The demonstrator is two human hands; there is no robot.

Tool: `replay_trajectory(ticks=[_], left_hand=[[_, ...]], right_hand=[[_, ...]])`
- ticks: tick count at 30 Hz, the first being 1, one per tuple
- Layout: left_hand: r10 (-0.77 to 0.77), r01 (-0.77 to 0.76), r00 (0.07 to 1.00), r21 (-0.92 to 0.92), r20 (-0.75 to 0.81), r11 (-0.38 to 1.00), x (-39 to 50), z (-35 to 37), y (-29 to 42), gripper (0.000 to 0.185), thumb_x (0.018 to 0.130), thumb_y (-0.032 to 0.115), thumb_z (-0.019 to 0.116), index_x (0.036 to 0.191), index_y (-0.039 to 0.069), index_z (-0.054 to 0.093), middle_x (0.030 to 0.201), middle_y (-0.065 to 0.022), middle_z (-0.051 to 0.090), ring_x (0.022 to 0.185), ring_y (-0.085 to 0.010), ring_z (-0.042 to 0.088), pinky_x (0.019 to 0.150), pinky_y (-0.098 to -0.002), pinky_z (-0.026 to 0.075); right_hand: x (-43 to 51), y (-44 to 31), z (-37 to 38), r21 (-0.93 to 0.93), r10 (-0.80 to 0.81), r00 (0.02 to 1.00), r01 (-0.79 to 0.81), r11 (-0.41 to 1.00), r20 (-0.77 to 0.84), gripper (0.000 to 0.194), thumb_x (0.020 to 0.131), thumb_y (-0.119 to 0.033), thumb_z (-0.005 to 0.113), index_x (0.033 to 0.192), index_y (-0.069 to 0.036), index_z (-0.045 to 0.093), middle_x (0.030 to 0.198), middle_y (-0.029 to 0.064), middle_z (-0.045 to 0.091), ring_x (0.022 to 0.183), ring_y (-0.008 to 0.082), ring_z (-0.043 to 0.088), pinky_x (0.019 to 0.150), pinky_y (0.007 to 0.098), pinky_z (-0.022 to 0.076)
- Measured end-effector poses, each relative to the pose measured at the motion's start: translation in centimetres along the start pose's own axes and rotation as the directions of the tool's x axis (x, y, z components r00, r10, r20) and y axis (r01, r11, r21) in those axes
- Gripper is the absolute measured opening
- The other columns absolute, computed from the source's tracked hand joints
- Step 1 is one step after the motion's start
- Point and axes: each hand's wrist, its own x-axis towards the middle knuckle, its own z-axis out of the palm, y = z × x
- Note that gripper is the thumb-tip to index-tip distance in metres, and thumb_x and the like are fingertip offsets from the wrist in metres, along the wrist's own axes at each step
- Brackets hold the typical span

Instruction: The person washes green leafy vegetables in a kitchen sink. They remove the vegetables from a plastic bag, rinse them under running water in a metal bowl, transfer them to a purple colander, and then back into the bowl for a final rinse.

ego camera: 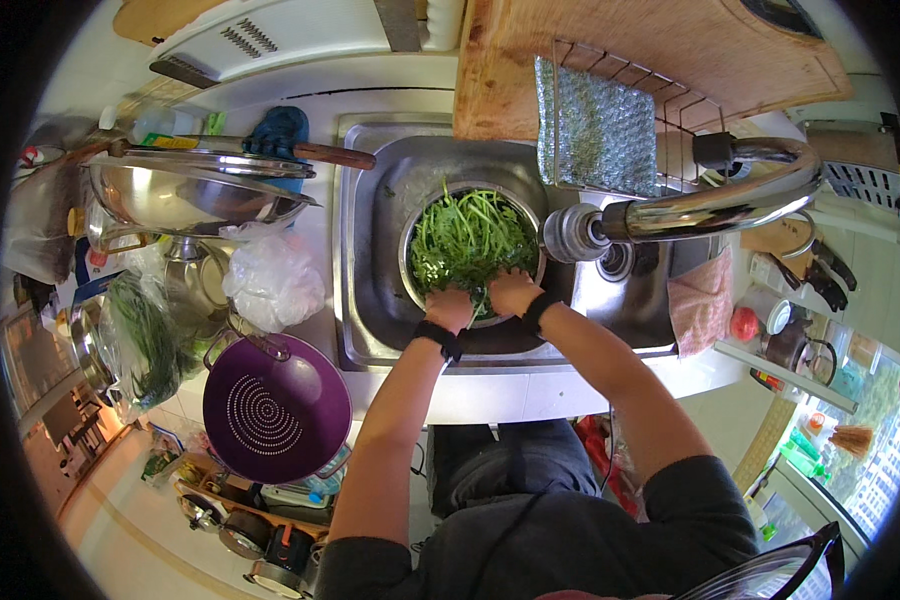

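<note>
Leafy greens [474,229] with long pale stems fill a round metal bowl [404,262] inside the left basin of a stainless steel sink [371,300]. At the bowl's near side, my left hand [448,306] reaches into the greens with its fingers partly hidden among the leaves. Just to its right, my right hand [513,291] also has its fingers down in the greens, beside the bowl's near right rim. Whether either hand grips any stems is not visible. Both wrists wear dark bands.
A chrome faucet [720,214] arches in from the right, its head beside the bowl. Behind it hangs a wire rack [667,112] against a wooden cutting board [510,67]. A purple colander [270,412] juts out at left, near a metal wok [187,195] and a plastic bag [277,277].
</note>
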Motion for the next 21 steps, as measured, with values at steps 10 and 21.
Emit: replay_trajectory(ticks=[10,21], left_hand=[[-0.465,0.16,0.805,-0.619,-0.369,0.769,2.1,-4.7,-1.8,0.065,0.072,0.029,0.07,0.114,-0.011,0.04,0.113,-0.0297,0.05,0.105,-0.0395,0.052,0.089,-0.0421,0.043],[-0.101,0.093,0.992,-0.974,0.074,0.205,6.5,-6.6,-4.4,0.06,0.063,0.013,0.078,0.116,0.0,0.053,0.11,-0.0113,0.059,0.102,-0.0232,0.054,0.087,-0.0348,0.041]], right_hand=[[2.6,2.7,-3.0,0.297,0.206,0.856,-0.064,0.953,-0.475,0.057,0.068,-0.026,0.068,0.108,0.008,0.047,0.103,0.0293,0.055,0.096,0.038,0.056,0.08,0.0422,0.0477],[9.4,5.7,-0.6,0.896,0.077,0.923,0.342,0.284,-0.377,0.057,0.059,-0.002,0.071,0.112,0.006,0.051,0.097,0.0099,0.06,0.087,0.0189,0.055,0.077,0.0279,0.043]])
